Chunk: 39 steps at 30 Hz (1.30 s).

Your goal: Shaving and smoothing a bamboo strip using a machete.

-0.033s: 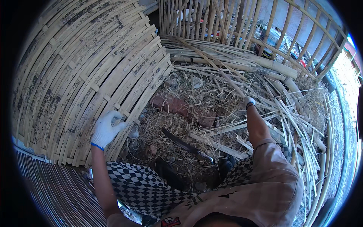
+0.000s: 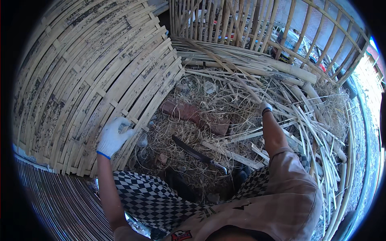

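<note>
Gloved fingers (image 2: pixel 122 120) of the left hand (image 2: pixel 114 137) lie on the woven panel (image 2: pixel 100 94), left of the knife (image 2: pixel 196 154); thumb and forefinger curve apart with a clear gap, and the pictures do not show whether the other fingers, turned under, grip a slat. Beyond the knife and to its right, the right hand (image 2: pixel 265 107), also gloved, closes around the near end of a stick (image 2: pixel 245 86); part of that grip is hidden behind the hand. From there the stick slants away leftward, over the strips heaped on the far side of the knife. Pale slats make up the panel, dark-spotted in many places, and it fills the area left of the knife.

The knife itself lies on shavings (image 2: pixel 161 138), its dark blade pointing away and left, its handle toward the person. Just beyond it is a reddish block (image 2: pixel 181 111), partly covered by shavings. Close by its handle, on the right, lies a broad flat strip (image 2: pixel 237 156); farther right are many loose strips (image 2: pixel 309 126). Well beyond the knife stand a thick pole (image 2: pixel 291 69), lying flat, and an upright slatted fence (image 2: pixel 225 22). Nearer than the knife are the person's checkered trousers (image 2: pixel 148 197).
</note>
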Tool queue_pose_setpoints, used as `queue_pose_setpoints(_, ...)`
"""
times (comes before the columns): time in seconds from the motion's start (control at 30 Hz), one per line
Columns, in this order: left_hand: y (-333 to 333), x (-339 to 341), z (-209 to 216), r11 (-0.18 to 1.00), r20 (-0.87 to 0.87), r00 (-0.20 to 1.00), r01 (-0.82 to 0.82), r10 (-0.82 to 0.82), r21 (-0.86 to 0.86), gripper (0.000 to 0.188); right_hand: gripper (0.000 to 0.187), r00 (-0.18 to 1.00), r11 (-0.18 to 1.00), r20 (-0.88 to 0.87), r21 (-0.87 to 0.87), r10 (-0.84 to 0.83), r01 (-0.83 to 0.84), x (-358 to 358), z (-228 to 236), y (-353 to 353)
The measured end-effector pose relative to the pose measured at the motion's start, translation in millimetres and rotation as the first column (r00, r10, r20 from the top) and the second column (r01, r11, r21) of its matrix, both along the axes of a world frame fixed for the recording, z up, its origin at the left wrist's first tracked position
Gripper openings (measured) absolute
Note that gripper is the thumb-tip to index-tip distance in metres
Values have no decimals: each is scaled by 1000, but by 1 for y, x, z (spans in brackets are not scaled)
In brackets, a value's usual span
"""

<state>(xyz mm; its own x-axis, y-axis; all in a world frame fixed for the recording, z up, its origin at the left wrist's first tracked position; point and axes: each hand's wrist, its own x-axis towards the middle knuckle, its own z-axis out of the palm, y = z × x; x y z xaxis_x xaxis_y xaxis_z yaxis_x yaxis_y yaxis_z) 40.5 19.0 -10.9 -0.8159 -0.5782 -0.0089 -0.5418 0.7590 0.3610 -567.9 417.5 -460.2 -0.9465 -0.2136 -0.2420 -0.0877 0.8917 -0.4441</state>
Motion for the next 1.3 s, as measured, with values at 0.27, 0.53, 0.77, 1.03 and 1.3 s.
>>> queue_pose_setpoints(0.27, 3, 2, 2, 999, -30, 999, 16, -18, -48, 36, 30, 992, 970, -56, 222, 110, -95, 6, 53, 10)
queue_pose_setpoints(0.53, 3, 0, 4, 1000, -12, 1000, -8, 7, -25, 34, 32, 957, 967, -248, 238, 150, -90, 5, 106, 12)
queue_pose_setpoints(0.77, 4, -8, 2, 998, -46, 997, 69, -69, -9, 34, 45, 709, 971, -689, -33, 150, -238, -69, 215, 15)
queue_pose_setpoints(1.03, 2, 3, -9, 995, -104, 990, 101, -99, 11, 31, 49, 971, 991, 238, 133, -6, -26, 78, 165, 107)
queue_pose_setpoints(1.3, 6, -3, -11, 969, -59, 968, 245, -242, 37, 32, 61, 993, 919, 75, 377, 93, -114, 260, 114, 165)
